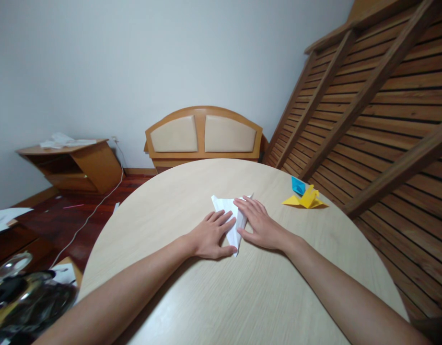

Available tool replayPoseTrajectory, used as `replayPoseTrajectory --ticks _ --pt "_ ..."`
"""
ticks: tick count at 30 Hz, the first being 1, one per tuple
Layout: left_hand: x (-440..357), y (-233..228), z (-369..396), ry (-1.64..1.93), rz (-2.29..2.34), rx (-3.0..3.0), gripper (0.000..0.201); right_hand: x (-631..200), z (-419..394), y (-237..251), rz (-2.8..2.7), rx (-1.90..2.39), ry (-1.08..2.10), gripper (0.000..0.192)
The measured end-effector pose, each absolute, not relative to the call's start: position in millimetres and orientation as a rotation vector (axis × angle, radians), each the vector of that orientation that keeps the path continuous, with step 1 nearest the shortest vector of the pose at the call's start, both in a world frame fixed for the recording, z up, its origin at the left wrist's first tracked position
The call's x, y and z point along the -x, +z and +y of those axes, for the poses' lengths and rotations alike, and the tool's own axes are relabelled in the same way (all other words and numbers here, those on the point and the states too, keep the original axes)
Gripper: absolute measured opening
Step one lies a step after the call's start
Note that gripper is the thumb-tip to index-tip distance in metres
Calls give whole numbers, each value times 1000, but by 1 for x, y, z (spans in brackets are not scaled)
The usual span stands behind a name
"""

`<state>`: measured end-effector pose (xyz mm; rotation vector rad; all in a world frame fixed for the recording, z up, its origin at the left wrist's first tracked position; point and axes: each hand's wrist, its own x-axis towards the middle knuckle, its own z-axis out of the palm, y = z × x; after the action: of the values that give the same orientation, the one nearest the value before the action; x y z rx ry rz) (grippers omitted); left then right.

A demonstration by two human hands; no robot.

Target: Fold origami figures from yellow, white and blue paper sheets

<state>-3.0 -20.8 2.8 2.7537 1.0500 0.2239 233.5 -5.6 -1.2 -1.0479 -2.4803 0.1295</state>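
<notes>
1. Left hand [211, 238] and right hand [259, 224] are spread flat, unclamped; the paper [227, 205] beneath, on the surface [221, 302] towards 12 o'clock, could be miscreased by uneven pressing.
2. Yellow origami [308, 198], at 2 o'clock, could be knocked by a wide sweep.

Pale wall [206, 52] behind padded wooden headboard [201, 134], dark reddish floor [64, 223].

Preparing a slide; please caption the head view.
Left grip and right grip rest on folded white paper on a table, yellow folded paper and blue folded paper at right.
</notes>
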Motion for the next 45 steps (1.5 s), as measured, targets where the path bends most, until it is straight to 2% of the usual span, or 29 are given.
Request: replayPoseTrajectory --ticks 6,16,22,37,40,45 --pt "3 5 -21 198 1034 -2754 85 -233 -3 -10 -2525 1131 140 74" --pt "1 2 -22 222 1081 -2716 93 -233 0 -17 -2551 1307 259 72" --pt "0 3 -23 192 1075 -2744 85 -232 -3 -13 -2558 1433 288 69" --pt "-1 4 -24 181 1057 -2763 83 -247 16 -13 -2267 1809 165 67" --pt "-1 2 -23 211 1063 -2781 82 -239 7 -9 -2367 1743 161 73" --pt "0 1 -23 255 1066 -2814 78 -228 -9 -7 -2552 1591 346 92"
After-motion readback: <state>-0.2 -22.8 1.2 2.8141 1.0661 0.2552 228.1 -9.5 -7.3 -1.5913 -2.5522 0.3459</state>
